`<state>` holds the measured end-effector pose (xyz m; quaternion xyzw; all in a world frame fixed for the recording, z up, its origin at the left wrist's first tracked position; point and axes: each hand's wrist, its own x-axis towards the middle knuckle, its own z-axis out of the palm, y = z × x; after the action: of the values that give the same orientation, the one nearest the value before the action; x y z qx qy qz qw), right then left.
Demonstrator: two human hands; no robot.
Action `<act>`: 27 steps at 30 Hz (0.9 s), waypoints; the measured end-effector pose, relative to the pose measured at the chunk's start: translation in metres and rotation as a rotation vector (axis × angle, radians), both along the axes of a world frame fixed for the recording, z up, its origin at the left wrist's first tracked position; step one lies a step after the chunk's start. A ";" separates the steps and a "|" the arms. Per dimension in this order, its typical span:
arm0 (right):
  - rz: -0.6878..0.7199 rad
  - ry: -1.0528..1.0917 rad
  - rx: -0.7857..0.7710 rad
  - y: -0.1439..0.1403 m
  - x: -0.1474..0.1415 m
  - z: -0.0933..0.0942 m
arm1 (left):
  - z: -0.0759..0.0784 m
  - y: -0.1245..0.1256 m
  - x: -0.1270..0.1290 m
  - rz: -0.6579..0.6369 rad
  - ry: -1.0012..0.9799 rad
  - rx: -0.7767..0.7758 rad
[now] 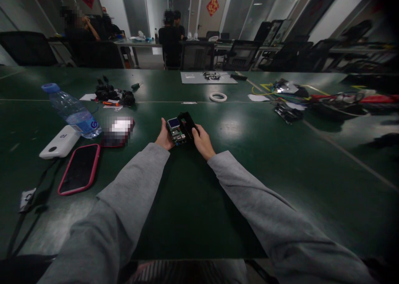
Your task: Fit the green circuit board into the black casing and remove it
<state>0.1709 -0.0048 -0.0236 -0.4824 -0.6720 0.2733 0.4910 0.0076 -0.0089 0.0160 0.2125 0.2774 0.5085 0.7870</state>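
Note:
My left hand (pixel 164 138) is closed on the left edge of a green circuit board (pixel 177 133), which carries a small screen (pixel 173 123) at its far end and metal ports at its near end. Close against the board's right side is a black plastic case piece (pixel 186 124). My right hand (pixel 202 140) grips that case piece by its right edge, thumb on top. Both things are above the green table (pixel 187 201), in front of me. The fingers beneath the board and the case are hidden.
At left are a water bottle (pixel 76 113), a white power bank (pixel 60 143) with a cable, a red-framed phone (pixel 79 170) and another phone (pixel 118 132). Farther off lie a tape roll (pixel 218 97), a grey panel (pixel 199 79) and tangled wires (pixel 289 93). People sit at the back.

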 end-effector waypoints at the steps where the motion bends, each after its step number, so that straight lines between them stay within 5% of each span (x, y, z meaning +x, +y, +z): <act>1: -0.018 -0.016 0.013 0.000 0.000 0.000 | 0.000 0.000 0.000 -0.006 -0.002 -0.001; 8: -0.001 -0.004 0.156 -0.003 -0.004 0.002 | -0.002 0.003 -0.003 0.017 -0.061 -0.045; 19: -0.011 0.013 0.138 -0.009 -0.002 0.007 | -0.006 0.008 -0.008 0.111 -0.121 -0.070; 23: -0.240 0.023 0.137 0.012 0.056 0.010 | -0.007 0.008 -0.009 0.071 -0.195 0.015; 27: -0.626 -0.110 0.133 0.029 0.192 0.007 | -0.007 0.008 -0.010 0.059 -0.252 -0.007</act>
<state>0.3625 0.0243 -0.0166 -0.6465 -0.5330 0.0382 0.5446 -0.0022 -0.0010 0.0092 0.1360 0.1840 0.5532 0.8010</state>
